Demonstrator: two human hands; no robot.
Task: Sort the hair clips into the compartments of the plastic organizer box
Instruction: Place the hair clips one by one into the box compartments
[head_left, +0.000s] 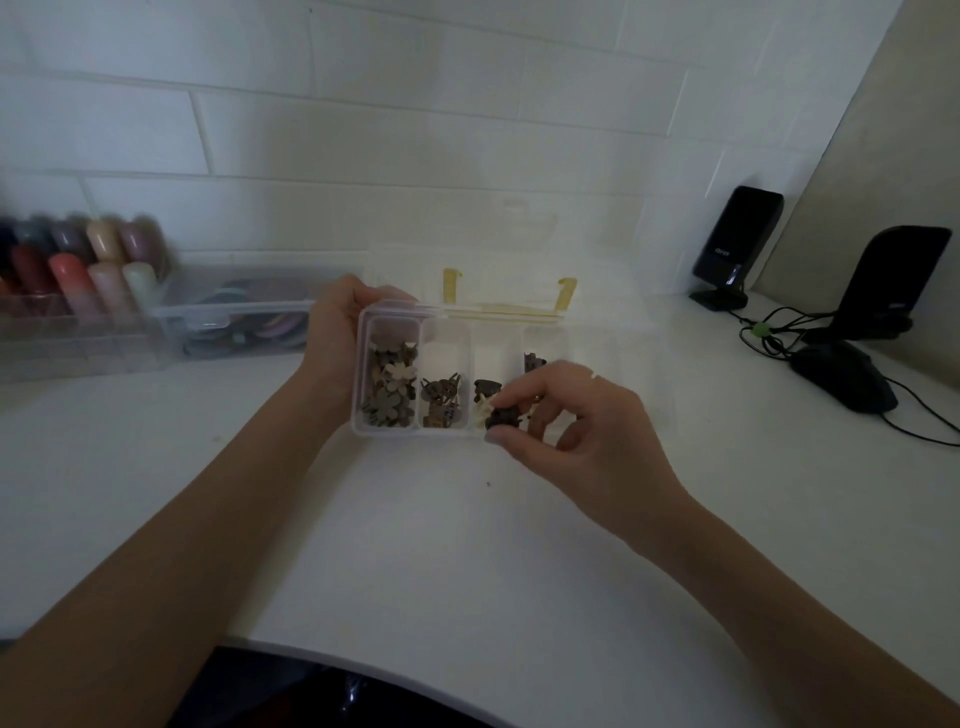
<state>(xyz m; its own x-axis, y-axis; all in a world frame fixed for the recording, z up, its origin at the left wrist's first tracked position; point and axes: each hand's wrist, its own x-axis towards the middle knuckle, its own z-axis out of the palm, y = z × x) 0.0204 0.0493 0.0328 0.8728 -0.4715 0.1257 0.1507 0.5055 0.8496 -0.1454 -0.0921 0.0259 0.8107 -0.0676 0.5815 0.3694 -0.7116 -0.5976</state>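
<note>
Plastic organizer box (363, 332): perhaps four compartments, two hands.

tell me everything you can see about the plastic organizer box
The plastic organizer box is clear, shallow and rectangular, split by thin walls into a row of compartments. It sits on the white table with its transparent lid open toward the tiled wall, yellow latches showing. The left compartments hold small brown and cream hair clips; the right end looks washed out and hard to read. The left hand grips its far left corner, while the right hand pinches a dark hair clip over its front edge.
</note>
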